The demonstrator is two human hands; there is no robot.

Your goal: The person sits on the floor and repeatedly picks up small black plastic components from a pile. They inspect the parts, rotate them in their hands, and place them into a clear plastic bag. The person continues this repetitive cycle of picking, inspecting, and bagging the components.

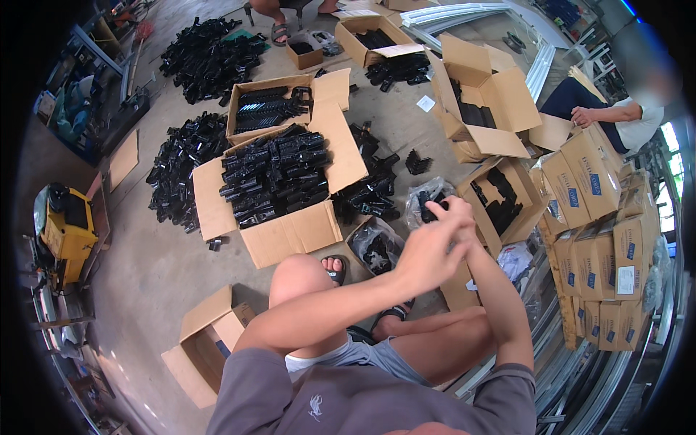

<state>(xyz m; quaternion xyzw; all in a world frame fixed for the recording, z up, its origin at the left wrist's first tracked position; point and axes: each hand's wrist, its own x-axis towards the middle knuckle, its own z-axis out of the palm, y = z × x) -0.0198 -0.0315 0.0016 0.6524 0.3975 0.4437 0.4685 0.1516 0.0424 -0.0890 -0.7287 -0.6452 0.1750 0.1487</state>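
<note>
Both hands meet in front of me, above a clear plastic bag (416, 190). Curled fingers of my right hand (460, 216) close round a small black part (429, 209), which looks like moulded plastic; most of it is hidden. My left hand (429, 252) is closed too, its fingers bent against the right hand, and whatever they pinch is hidden. Just right of the hands stands an open carton (535, 210) with black parts inside. Below them, a small box (355, 245) lined with a plastic bag holds small black pieces.
A carton (290, 235) heaped with black parts stands ahead left, among loose piles (190, 170) on the floor. Stacked closed cartons (605, 254) rise at right, beside long metal profiles. Another person (616, 112) sits far right. An open carton (206, 341) lies at lower left.
</note>
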